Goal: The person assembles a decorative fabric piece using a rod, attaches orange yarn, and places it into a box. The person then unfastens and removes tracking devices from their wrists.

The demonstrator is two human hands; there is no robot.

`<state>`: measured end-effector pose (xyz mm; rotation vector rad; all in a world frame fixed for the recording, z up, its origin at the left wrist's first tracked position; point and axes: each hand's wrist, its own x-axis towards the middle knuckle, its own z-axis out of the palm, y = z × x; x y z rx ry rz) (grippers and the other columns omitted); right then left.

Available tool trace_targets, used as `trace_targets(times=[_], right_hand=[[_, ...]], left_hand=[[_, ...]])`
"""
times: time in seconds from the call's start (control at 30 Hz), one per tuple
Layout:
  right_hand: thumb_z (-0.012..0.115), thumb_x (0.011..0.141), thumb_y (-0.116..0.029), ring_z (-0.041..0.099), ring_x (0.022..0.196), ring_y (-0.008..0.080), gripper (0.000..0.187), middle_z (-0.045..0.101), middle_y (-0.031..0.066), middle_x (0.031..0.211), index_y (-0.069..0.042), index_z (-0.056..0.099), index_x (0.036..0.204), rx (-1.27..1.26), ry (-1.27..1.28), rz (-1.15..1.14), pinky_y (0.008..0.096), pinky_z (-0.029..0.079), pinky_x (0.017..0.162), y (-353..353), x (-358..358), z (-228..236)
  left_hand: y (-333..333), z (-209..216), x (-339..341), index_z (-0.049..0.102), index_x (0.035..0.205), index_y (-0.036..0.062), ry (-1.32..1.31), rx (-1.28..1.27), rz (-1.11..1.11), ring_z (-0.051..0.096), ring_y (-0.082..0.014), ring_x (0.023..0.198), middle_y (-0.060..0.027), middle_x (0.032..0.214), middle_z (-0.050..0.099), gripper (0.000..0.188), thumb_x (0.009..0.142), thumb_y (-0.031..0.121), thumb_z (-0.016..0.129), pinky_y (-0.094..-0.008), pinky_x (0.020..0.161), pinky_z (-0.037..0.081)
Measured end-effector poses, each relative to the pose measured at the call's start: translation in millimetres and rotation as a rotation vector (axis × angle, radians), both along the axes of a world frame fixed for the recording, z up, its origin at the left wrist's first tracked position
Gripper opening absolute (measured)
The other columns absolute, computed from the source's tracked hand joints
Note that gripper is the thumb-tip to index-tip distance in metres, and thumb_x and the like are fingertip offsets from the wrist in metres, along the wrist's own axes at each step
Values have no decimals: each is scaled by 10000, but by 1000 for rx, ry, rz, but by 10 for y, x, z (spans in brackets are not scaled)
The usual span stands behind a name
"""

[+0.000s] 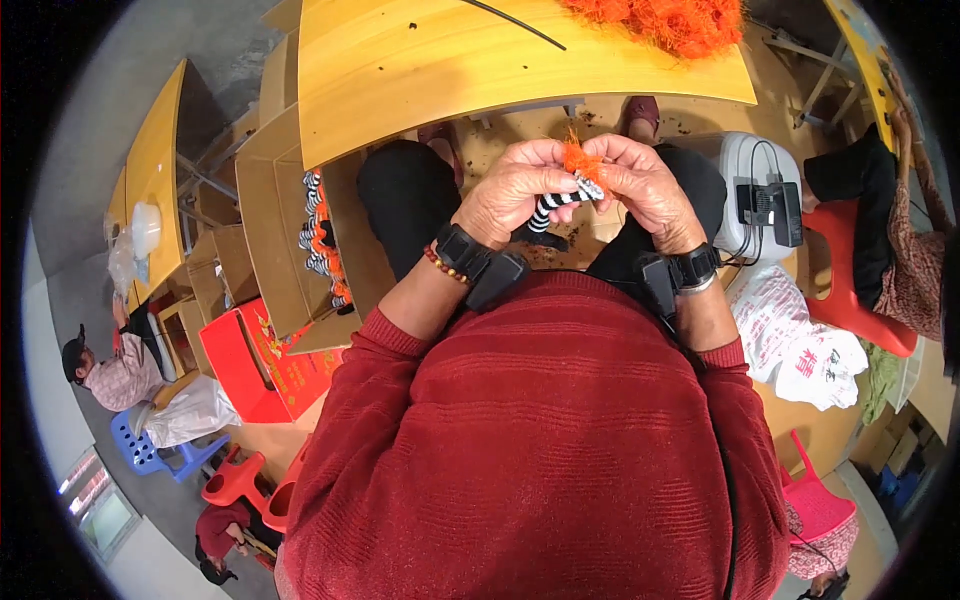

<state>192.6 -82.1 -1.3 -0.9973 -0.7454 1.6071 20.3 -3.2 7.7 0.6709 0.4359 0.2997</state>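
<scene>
Between both hands, above my lap, is a small black-and-white striped stuffed piece (545, 212) with an orange fluffy tuft (577, 157) at its upper end. My left hand (512, 188) pinches it from the left, thumb and fingers closed near the tuft. From the other side my right hand (648, 188) grips the same end, its fingers closed as well. The fingertips partly cover the spot where stripes and tuft meet. Lower down, the striped part hangs toward a dark end. Several similar striped and orange pieces (320, 240) lie in the cardboard box (272, 190) at my left.
Ahead stands a yellow table (430, 70) with an orange fluffy pile (668, 22) and a thin dark rod (515, 24). A white appliance-like case (735, 165) and white bags (790, 340) are at right. A red box (265, 365) sits left. Other people sit around.
</scene>
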Motion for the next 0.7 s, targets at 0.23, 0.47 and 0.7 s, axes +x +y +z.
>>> trace_targets(times=[0.23, 0.47, 0.7], right_hand=[[594, 821, -172, 506, 550, 45, 173, 581, -1, 784, -42, 561, 930, -36, 107, 46, 171, 439, 515, 14, -60, -29], [606, 806, -155, 498, 570, 45, 116, 582, -3, 757, -51, 567, 840, 15, 100, 83, 174, 417, 525, 1, -114, 1], [616, 782, -123, 487, 540, 44, 82, 583, 3, 702, -46, 587, 781, 41, 66, 69, 172, 402, 502, 18, -163, 77]], left_hand=[[19, -19, -47, 596, 893, 8, 4, 67, 70, 576, -150, 592, -95, 814, 615, 133, 762, 27, 593, -249, 542, 500], [16, -5, -111, 603, 891, -2, 26, 75, 48, 589, -147, 605, -100, 771, 625, 132, 766, 37, 584, -243, 529, 509], [-10, -11, -129, 579, 883, 18, 40, 107, 15, 581, -134, 607, -81, 752, 619, 127, 778, 89, 595, -223, 516, 483]])
